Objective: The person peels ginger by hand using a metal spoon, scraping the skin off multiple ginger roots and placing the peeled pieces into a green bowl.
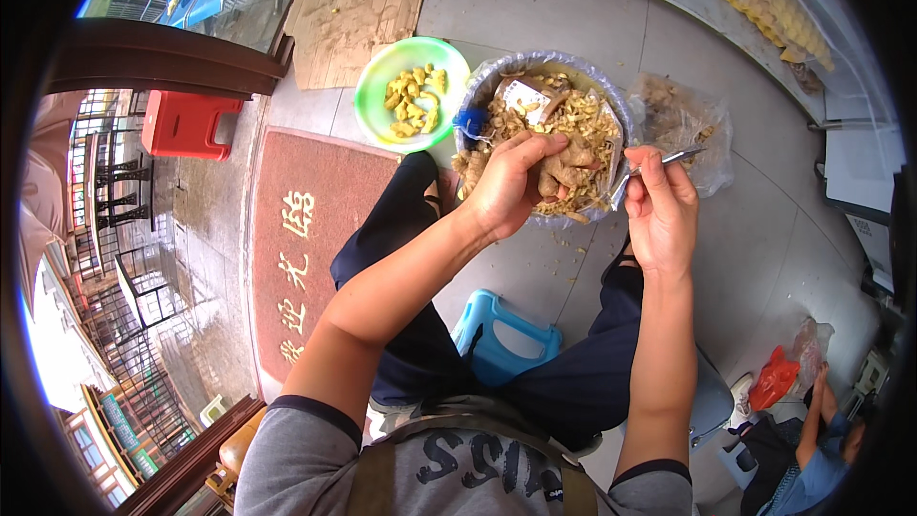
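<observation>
My left hand (510, 183) grips a knobbly, unpeeled piece of ginger root (571, 163) over a bin. In my right hand (663, 208) is a slim metal tool (677, 155), perhaps a spoon or a small knife, held between thumb and fingers at the bin's right edge. The round bin, lined with a plastic bag (555, 59), holds ginger peelings (584, 115) and a scrap bearing writing (526, 99). To its left stands a green plastic basin (369, 97) with several peeled yellow ginger pieces (414, 102) in it.
Right of the bin lies a clear plastic bag (691, 129) with brown contents. Flattened cardboard (358, 21) and a red doormat (326, 179) cover floor to the left. A blue plastic stool (476, 333) stands between my legs. Another person (817, 455) sits at lower right beside a red bag (774, 378).
</observation>
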